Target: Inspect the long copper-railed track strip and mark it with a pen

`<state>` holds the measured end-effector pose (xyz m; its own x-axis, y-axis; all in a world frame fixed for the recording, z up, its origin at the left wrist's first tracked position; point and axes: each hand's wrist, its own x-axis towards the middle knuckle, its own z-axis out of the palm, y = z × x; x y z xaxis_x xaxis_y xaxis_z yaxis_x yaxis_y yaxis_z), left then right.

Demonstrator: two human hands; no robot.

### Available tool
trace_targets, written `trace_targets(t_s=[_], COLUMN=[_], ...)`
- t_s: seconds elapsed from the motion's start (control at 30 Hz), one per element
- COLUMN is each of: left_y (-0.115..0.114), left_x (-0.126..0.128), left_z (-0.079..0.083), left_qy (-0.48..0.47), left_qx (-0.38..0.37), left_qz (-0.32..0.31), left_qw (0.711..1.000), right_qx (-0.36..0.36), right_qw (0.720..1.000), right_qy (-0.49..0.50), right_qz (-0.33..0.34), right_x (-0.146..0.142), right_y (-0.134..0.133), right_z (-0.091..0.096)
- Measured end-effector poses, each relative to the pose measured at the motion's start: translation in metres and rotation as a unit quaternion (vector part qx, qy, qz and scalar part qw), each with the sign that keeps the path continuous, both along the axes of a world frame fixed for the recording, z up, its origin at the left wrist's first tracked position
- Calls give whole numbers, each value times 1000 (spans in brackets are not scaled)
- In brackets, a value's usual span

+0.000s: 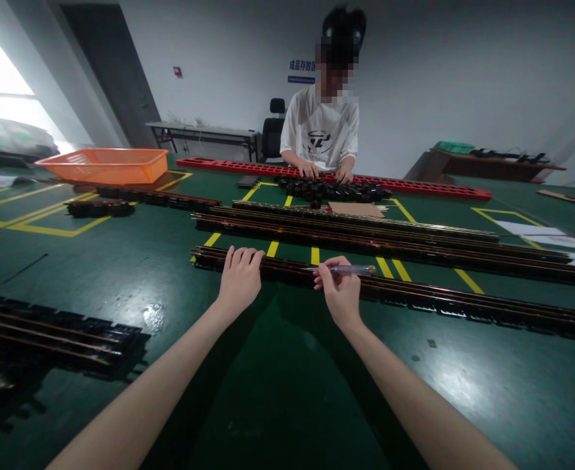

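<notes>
A long black strip with thin copper-coloured rods (444, 297) lies across the green table in front of me. My left hand (241, 277) lies over it near its left end, fingers together and bent across its top. Closed around a slim tool with a clear, purplish handle (353, 269) is my right hand (341, 290), just above the same strip. The tool's thin end points left, toward the strip; whether it touches is unclear. Behind it, more dark strips with rods (375, 243) lie roughly parallel.
Across the table a person in a white shirt (320, 130) handles a pile of black parts (331, 190) by a red slotted rail (429, 188). An orange basket (115, 166) stands back left. More black strips (57, 333) lie front left. White papers (542, 233) lie right.
</notes>
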<state>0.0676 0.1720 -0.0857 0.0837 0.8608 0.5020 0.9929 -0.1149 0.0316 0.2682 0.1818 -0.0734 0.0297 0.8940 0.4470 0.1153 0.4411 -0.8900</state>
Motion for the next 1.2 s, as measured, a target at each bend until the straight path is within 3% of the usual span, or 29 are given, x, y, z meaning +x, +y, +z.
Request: trace_targets(t_s=[0.2, 0.4, 0.83, 1.2], left_y=[0, 0, 1, 6], left_x=[0, -1, -1, 6], left_z=[0, 0, 1, 3], left_qy=[12, -2, -37, -2], left_qx=[2, -5, -28, -14], left_qz=[3, 2, -87, -33], left_qw=[1000, 1000, 995, 999], right_qx=[-9, -17, -25, -24], right_qw=[999, 999, 998, 997], right_qy=[-19, -14, -2, -3], right_qz=[45, 46, 62, 72], right_x=[1, 0, 1, 1], right_y=[0, 2, 2, 4], right_z=[0, -1, 0, -1])
